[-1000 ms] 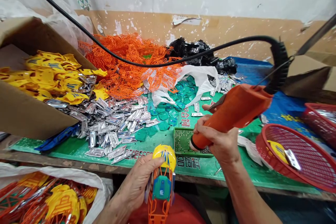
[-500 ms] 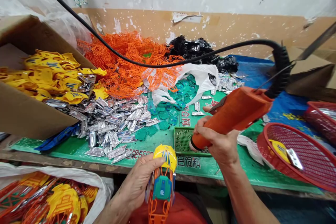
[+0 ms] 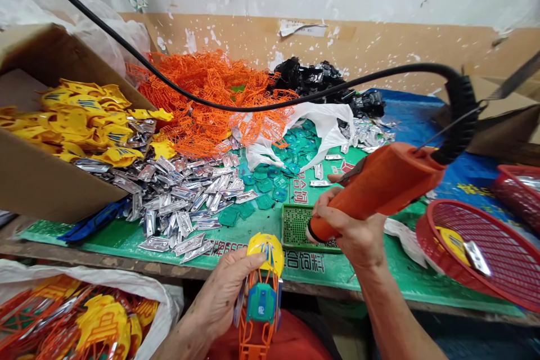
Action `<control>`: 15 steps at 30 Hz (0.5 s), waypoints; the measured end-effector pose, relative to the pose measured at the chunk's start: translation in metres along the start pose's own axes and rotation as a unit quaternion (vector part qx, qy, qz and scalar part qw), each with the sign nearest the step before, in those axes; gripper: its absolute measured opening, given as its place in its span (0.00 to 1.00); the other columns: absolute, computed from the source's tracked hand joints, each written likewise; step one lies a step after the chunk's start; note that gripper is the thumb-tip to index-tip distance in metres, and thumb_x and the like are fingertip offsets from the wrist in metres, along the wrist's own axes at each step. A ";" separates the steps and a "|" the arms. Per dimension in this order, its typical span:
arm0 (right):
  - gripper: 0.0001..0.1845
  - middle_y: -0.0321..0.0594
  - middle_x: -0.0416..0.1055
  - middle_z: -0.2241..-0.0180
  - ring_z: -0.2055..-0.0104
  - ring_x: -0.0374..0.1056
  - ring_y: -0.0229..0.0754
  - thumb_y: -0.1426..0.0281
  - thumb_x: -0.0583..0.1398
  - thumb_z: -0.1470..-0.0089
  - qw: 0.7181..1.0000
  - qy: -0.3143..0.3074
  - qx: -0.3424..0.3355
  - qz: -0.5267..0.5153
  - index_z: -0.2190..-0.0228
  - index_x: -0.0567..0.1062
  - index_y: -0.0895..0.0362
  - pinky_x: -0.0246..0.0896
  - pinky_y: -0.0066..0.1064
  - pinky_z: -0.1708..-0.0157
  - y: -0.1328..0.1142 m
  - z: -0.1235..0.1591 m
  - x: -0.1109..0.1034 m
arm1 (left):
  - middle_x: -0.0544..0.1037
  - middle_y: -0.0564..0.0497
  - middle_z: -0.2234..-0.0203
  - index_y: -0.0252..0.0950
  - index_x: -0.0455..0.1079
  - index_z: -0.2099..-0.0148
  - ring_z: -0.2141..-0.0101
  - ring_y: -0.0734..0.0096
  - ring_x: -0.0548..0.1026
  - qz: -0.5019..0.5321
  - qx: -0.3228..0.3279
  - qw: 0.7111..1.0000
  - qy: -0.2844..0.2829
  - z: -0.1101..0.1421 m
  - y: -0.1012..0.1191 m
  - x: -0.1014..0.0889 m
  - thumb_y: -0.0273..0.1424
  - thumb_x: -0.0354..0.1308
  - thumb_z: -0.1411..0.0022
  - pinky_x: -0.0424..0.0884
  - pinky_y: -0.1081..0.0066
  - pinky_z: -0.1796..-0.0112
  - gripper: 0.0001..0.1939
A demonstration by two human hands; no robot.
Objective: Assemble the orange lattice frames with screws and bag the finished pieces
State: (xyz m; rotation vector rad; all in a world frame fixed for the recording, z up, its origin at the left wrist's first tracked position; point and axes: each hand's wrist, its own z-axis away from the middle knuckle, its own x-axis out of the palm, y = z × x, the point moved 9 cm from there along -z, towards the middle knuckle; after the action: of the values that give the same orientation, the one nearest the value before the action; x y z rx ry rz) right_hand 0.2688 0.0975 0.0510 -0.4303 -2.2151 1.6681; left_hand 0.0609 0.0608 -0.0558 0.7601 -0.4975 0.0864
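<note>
My left hand (image 3: 228,287) is closed around a toy car body (image 3: 261,301) near the table's front edge. This body has a yellow front piece under my thumb, an orange lattice frame and a teal panel in the middle. My right hand (image 3: 352,230) grips an orange electric screwdriver (image 3: 375,185), tilted with its nose down and to the left. The nose is over a shallow green tray (image 3: 295,230) of small metal pieces, likely screws; its tip is hidden, so I cannot tell whether it touches them.
Silvery parts (image 3: 181,202), teal panels (image 3: 270,185), orange frames (image 3: 211,95) and black parts (image 3: 320,79) lie heaped. Left stands a cardboard box (image 3: 50,180) of yellow pieces, above a white sack (image 3: 169,298). Right is a red basket (image 3: 464,287). A black cable (image 3: 253,107) loops across.
The view has shifted very slightly. Both hands keep their grips, and the screwdriver stays over the green tray with almost the same tilt.
</note>
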 end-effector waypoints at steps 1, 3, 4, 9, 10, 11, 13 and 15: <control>0.10 0.34 0.68 0.76 0.72 0.69 0.42 0.70 0.66 0.61 1.000 0.001 0.000 0.000 0.74 0.70 0.53 0.68 0.37 0.72 0.001 0.000 -0.001 | 0.80 0.45 0.77 0.28 0.77 0.67 0.79 0.73 0.74 -0.003 0.001 1.000 0.000 0.000 0.000 0.000 0.37 0.70 0.53 0.69 0.77 0.77 0.16; 0.09 0.34 0.68 0.76 0.72 0.69 0.42 0.70 0.66 0.60 1.000 0.005 -0.001 -0.001 0.74 0.70 0.53 0.67 0.37 0.72 0.002 0.000 -0.003 | 0.80 0.45 0.77 0.28 0.77 0.67 0.79 0.72 0.75 -0.006 0.000 1.000 0.001 -0.001 0.000 0.000 0.37 0.70 0.53 0.69 0.76 0.77 0.16; 0.09 0.34 0.68 0.76 0.72 0.68 0.42 0.70 0.66 0.60 1.000 0.006 -0.001 -0.001 0.74 0.70 0.52 0.67 0.38 0.72 0.001 0.000 -0.004 | 0.80 0.45 0.78 0.28 0.76 0.68 0.79 0.71 0.75 -0.007 -0.001 1.000 0.001 -0.002 0.000 0.000 0.37 0.69 0.53 0.69 0.76 0.77 0.16; 0.10 0.33 0.67 0.78 0.73 0.68 0.42 0.70 0.65 0.59 1.000 0.009 -0.010 0.002 0.71 0.71 0.52 0.67 0.38 0.73 -0.004 0.001 -0.002 | 0.79 0.45 0.78 0.28 0.76 0.69 0.79 0.71 0.75 -0.013 -0.001 1.000 0.001 -0.004 0.000 0.000 0.37 0.69 0.53 0.69 0.76 0.76 0.15; 0.10 0.33 0.67 0.78 0.74 0.67 0.42 0.70 0.65 0.59 1.000 0.007 -0.013 0.004 0.71 0.71 0.52 0.67 0.38 0.73 -0.005 0.001 -0.001 | 0.80 0.45 0.78 0.28 0.76 0.69 0.79 0.71 0.75 -0.013 -0.002 1.000 -0.001 -0.005 -0.001 0.000 0.37 0.69 0.53 0.70 0.75 0.76 0.15; 0.10 0.32 0.66 0.78 0.74 0.67 0.41 0.69 0.64 0.59 1.000 0.003 -0.016 0.006 0.71 0.71 0.52 0.67 0.38 0.73 -0.006 0.001 0.000 | 0.80 0.45 0.78 0.28 0.77 0.68 0.78 0.71 0.75 -0.010 -0.003 1.000 -0.003 -0.005 -0.001 0.000 0.37 0.70 0.53 0.70 0.75 0.75 0.16; 0.10 0.32 0.66 0.79 0.75 0.67 0.41 0.69 0.64 0.58 1.000 -0.006 -0.018 0.010 0.70 0.72 0.51 0.67 0.38 0.73 -0.005 0.001 0.001 | 0.80 0.45 0.78 0.28 0.77 0.68 0.78 0.70 0.75 -0.004 -0.005 1.000 -0.006 -0.005 -0.001 0.001 0.37 0.70 0.54 0.70 0.75 0.75 0.16; 0.11 0.32 0.67 0.78 0.76 0.67 0.40 0.70 0.64 0.58 1.000 -0.008 -0.018 0.011 0.69 0.72 0.51 0.66 0.38 0.73 -0.004 0.000 0.000 | 0.80 0.45 0.78 0.28 0.77 0.68 0.78 0.70 0.75 0.001 -0.005 1.000 -0.007 -0.004 -0.001 0.001 0.37 0.70 0.54 0.70 0.75 0.75 0.16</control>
State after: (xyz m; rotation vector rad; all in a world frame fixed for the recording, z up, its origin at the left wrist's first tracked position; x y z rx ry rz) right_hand 0.2684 0.0962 0.0544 -0.4525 -2.2640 1.6504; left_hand 0.0636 0.0627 -0.0583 0.7502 -0.5117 0.0806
